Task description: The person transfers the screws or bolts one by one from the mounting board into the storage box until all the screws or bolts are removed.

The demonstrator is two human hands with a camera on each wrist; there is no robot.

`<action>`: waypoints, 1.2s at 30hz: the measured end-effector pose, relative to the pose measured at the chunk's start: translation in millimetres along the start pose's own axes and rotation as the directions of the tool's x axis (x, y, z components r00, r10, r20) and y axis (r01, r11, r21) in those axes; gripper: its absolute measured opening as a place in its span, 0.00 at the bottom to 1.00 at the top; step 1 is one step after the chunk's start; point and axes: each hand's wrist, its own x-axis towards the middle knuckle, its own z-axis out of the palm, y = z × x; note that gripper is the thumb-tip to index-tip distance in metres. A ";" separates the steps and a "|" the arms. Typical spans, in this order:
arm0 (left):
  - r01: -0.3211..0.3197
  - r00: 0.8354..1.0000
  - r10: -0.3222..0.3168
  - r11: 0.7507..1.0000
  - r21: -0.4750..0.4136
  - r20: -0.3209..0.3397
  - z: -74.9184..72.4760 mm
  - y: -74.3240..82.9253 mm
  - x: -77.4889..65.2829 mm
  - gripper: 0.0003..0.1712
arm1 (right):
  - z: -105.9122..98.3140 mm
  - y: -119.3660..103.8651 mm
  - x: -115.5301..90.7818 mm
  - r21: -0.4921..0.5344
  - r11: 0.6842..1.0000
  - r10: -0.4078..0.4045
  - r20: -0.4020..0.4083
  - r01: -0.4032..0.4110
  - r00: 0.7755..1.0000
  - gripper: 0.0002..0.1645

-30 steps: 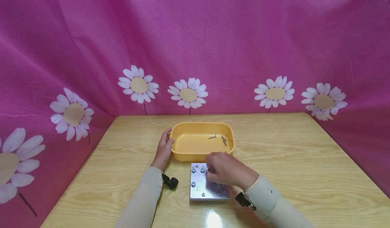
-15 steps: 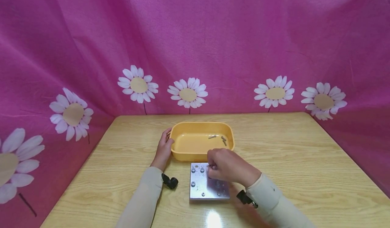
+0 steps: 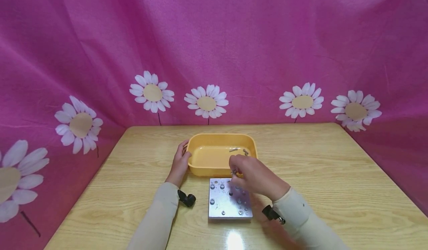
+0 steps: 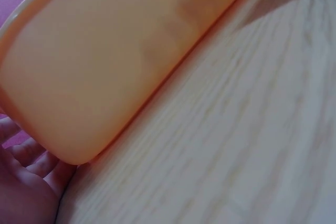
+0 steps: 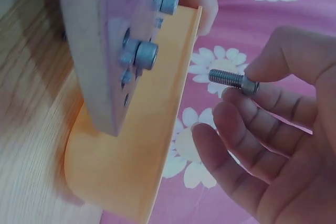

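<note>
In the head view, my right hand (image 3: 255,176) is over the far right part of a metal plate (image 3: 224,207), close to the tray's near wall. In the right wrist view, the thumb and fingers pinch a socket head screw (image 5: 228,78) by its head, its threaded shank free of the plate. Several screws stand in the plate, one a raised socket head screw (image 5: 146,55). A dark hole (image 3: 230,194) shows near the plate's middle. My left hand (image 3: 180,161) grips the left end of a yellow tray (image 3: 214,172), thumb at the rim and fingers outside.
Inside the tray, several loose screws (image 3: 233,149) lie toward its right side. The plate and tray rest on a wooden table (image 3: 311,157). A pink cloth with daisies (image 3: 234,49) hangs behind the table and along its sides.
My right hand has lifted off the plate and moved away toward the tray, the screw in its fingers. A dark hole now shows in the plate. My left hand stays on the tray.
</note>
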 end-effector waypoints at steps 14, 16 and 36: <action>-0.046 0.997 0.049 0.998 0.051 -0.062 -1.5 -26.9 16.5 0.34 | 1.3 29.0 3.5 -0.018 1.000 0.023 -0.127 -0.025 0.992 0.08; -0.048 0.997 0.051 0.998 0.046 -0.062 -1.4 -26.3 16.4 0.34 | 2.4 32.6 3.8 -0.025 0.999 0.019 -0.138 -0.023 0.990 0.08; 0.035 0.999 -0.035 0.999 0.003 0.007 -0.2 0.3 1.6 0.34 | 11.9 45.8 4.9 -0.053 0.998 0.032 -0.083 -0.036 0.996 0.09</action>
